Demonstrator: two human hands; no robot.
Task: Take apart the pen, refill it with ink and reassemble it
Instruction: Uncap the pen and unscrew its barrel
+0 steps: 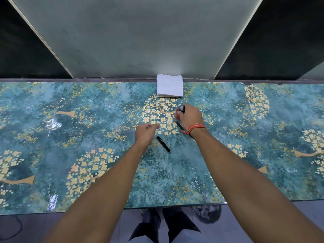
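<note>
A person works at a floral-patterned table [52, 141], the pen already in pieces. One black part, the barrel [163, 143], lies loose just right of the left hand [144, 133]; a second dark piece, the cap [179, 125], lies under the right wrist, and which part is which cannot be told for sure. The right hand [190, 116] is closed around the ink bottle [180, 112], a red pot with a dark top, which stands on the table beyond the pen parts. Whether its lid is on or off is hidden by the fingers, and no ink level shows. The left hand is curled into a loose fist with the fingertips pinched together; something small and thin seems to be held there, perhaps the pen's inner section, but it is too small to tell. A stack of white tissues [169, 85] sits untouched at the far edge of the table, against the wall. By the look of it, dismantling is done and filling is about to begin or is under way; reassembly and any wiping are still to come.
</note>
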